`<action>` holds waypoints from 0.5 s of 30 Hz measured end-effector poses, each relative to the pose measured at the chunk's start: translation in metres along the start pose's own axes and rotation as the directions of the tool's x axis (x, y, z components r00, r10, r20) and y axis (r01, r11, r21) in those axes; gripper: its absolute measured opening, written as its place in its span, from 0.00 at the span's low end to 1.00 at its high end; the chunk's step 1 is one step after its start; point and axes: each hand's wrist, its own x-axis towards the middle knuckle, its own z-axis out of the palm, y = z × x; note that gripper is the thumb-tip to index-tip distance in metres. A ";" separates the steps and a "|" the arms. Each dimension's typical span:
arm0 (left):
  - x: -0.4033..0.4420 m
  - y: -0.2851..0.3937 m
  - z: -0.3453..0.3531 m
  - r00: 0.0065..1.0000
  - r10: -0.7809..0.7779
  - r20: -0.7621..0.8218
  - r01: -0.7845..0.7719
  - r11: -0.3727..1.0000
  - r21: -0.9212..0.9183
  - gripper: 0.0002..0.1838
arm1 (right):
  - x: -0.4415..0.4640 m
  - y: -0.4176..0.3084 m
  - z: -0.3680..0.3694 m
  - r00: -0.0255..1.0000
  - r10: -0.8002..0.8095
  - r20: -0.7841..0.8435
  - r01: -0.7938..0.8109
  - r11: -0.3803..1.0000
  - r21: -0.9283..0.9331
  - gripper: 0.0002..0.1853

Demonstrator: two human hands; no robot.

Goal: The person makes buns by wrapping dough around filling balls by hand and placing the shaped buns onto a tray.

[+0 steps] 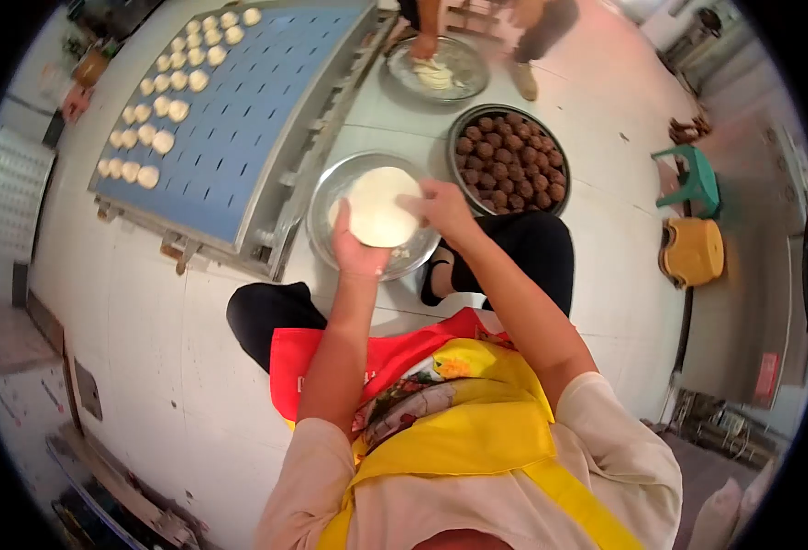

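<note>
A round flat piece of dough [381,209], pale and smooth, is held up above a metal basin [323,229]. My left hand [358,249] supports it from below, with the thumb along its left edge. My right hand [442,209] pinches its right edge; those fingers are slightly blurred. Small dough scraps show in the basin under the disc. Just beyond my right hand stands a round tray [564,203] full of brown filling balls [512,163].
At left, a blue slotted table [239,119] carries rows of round dough pieces [162,142]. Ahead, another person's hand [424,48] touches dough in a second basin [477,73]. A green stool [693,181] and a yellow stool [695,252] stand at right.
</note>
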 end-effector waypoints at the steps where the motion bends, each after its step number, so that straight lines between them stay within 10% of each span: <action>1: 0.000 0.002 0.010 0.996 -0.014 0.092 0.014 1.000 0.008 0.29 | 0.001 -0.002 0.002 0.999 -0.041 -0.008 0.040 0.996 -0.074 0.16; 4: -0.008 0.017 0.022 0.975 -0.087 0.205 0.088 0.996 0.006 0.28 | -0.002 -0.014 0.008 0.903 -0.428 0.046 0.372 0.722 -0.583 0.16; 8: 0.000 0.038 0.025 0.998 -0.044 0.042 0.042 0.997 0.058 0.28 | 0.010 -0.050 0.008 0.935 -0.252 0.251 0.351 0.529 -0.773 0.20; 9: 0.003 0.043 0.022 0.958 -0.095 0.270 0.088 0.995 0.038 0.29 | 0.020 -0.042 0.000 0.894 -0.353 0.274 0.438 0.565 -0.699 0.23; 15: 0.035 0.063 -0.024 0.990 0.063 0.125 -0.077 0.991 0.113 0.33 | 0.087 0.035 -0.144 0.996 -0.070 -0.060 0.031 0.870 -0.493 0.25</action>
